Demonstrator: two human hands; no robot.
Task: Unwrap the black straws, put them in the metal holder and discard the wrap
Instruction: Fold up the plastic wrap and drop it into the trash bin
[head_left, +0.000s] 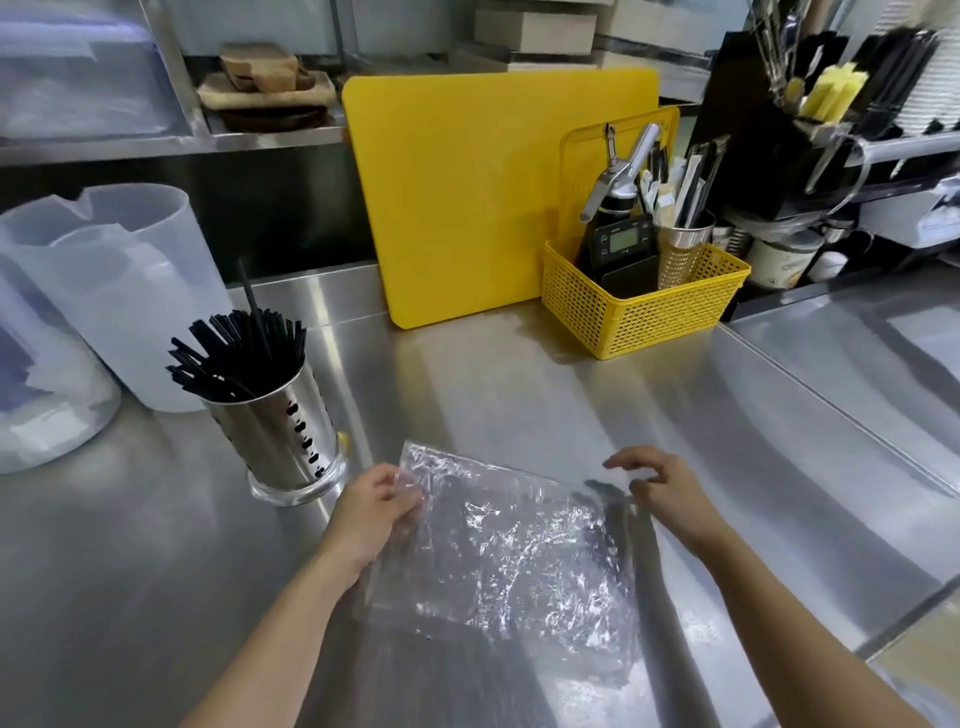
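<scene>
A crumpled clear plastic wrap (498, 545) is spread flat above the steel counter in front of me, with no straws visible inside it. My left hand (371, 512) pinches the wrap's far left corner. My right hand (662, 491) sits at the wrap's far right corner with fingers curled and partly apart; whether it grips the plastic is unclear. The metal holder (280, 431), a perforated steel cylinder, stands to the left of my left hand. It is packed with black straws (236, 345), one sticking up higher than the others.
A translucent plastic jug (114, 280) stands behind the holder at the left. A yellow cutting board (467, 197) leans on the back wall, and a yellow basket (644, 304) with tools and a timer sits to its right. A counter seam (841, 410) runs diagonally at right.
</scene>
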